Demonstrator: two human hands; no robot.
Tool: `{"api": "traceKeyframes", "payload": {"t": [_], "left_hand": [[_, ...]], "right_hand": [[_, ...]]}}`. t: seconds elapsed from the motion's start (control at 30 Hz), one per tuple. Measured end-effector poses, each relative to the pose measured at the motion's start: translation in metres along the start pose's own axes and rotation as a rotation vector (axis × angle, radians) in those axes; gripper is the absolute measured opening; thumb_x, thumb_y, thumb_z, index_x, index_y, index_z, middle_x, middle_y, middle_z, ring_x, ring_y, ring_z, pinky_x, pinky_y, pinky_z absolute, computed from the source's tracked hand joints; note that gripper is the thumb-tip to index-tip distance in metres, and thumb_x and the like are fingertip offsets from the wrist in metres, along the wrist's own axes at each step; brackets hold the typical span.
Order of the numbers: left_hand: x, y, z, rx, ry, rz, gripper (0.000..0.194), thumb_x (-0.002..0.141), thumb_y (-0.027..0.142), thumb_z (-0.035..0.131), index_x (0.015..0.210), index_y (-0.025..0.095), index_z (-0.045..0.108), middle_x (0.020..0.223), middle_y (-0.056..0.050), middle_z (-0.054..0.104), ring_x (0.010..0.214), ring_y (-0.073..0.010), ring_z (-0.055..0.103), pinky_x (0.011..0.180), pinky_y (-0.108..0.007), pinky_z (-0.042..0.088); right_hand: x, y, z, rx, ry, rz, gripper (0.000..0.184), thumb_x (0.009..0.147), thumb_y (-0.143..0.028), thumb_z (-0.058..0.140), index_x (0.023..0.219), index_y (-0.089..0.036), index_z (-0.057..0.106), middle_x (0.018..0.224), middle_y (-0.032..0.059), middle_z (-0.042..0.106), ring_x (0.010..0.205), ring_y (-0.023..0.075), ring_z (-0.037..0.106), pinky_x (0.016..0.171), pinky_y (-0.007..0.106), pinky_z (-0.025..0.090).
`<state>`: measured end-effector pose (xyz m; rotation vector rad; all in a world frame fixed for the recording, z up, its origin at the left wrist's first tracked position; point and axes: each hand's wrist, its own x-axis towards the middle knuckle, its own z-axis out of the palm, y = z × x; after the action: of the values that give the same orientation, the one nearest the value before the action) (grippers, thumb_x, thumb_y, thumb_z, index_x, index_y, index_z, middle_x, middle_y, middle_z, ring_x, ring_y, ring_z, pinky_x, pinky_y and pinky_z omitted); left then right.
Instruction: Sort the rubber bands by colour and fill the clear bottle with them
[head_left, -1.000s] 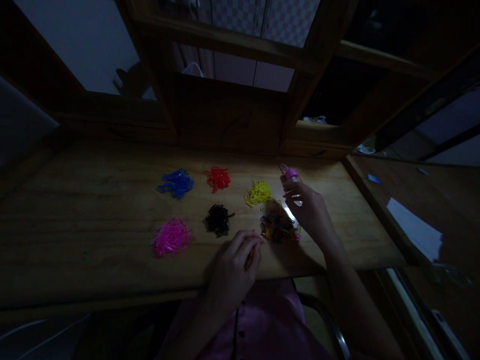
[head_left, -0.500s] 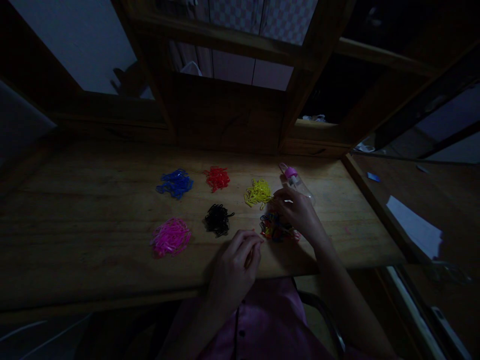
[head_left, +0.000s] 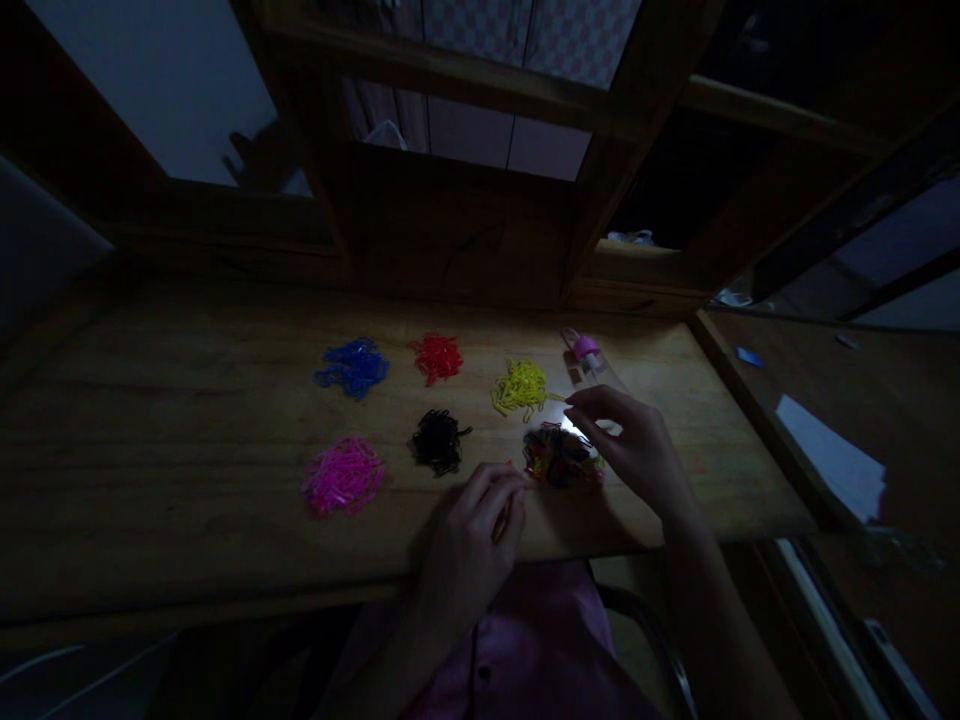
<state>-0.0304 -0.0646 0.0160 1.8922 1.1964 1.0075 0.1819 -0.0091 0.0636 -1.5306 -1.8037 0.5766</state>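
Table (head_left: 187, 420), wooden and dimly lit, bears six piles of thin little loops. Yellow pile (head_left: 520, 388) sits nearest the right hand (head_left: 637, 445), whose forefinger and thumb come close together just to its right. A yellow loop (head_left: 556, 398) shows at those fingertips, between them and the pile; I cannot tell whether it is pinched or only touched. The other fingers are bent, and the palm is turned inward.

Below the right hand lies the mixed pile (head_left: 559, 458), dark for the most part, with bits of red and yellow in it. Just left of that, the left hand (head_left: 474, 520) rests at the near edge, fingers curled in toward the thumb. An orange-red bit (head_left: 510, 463) peeps out at its fingertips (too small to name), and how firmly they close on it cannot be told.

Black pile (head_left: 439, 441) lies beyond the left hand, a little to its left. Pink pile (head_left: 345, 475) is farther left, blue pile (head_left: 352, 367) behind the pink, and red pile (head_left: 437, 358) between blue and yellow. A clear bottle with a pink cap (head_left: 585, 347) is beyond the right hand, partly hidden by it. Well apart, at far right, are white paper (head_left: 829, 458) and a small blue packet (head_left: 748, 356).
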Motion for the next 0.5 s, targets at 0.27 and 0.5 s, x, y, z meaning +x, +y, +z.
{"api": "traceKeyframes", "payload": {"t": [0.27,0.5], "left_hand": [[0.000,0.001,-0.001,0.020,0.001,0.007,0.018,0.095,0.014,0.047,0.099,0.022,0.063,0.103,-0.003,0.062,0.098,-0.0134,0.061,0.088,-0.024,0.048],[-0.001,-0.001,0.000,0.040,0.009,0.020,0.018,0.095,0.015,0.047,0.100,0.021,0.063,0.104,-0.003,0.062,0.098,-0.0141,0.061,0.089,-0.025,0.049]], "right_hand": [[-0.019,-0.013,0.007,-0.082,-0.361,-0.157,0.028,0.085,-0.006,0.060,0.106,-0.023,0.066,0.104,0.0049,0.065,0.096,0.0170,0.061,0.084,0.030,0.050],[-0.019,-0.005,0.023,-0.199,-0.363,-0.206,0.026,0.084,-0.004,0.056,0.101,-0.022,0.065,0.099,0.0045,0.062,0.090,0.0171,0.058,0.078,0.030,0.049]]}}
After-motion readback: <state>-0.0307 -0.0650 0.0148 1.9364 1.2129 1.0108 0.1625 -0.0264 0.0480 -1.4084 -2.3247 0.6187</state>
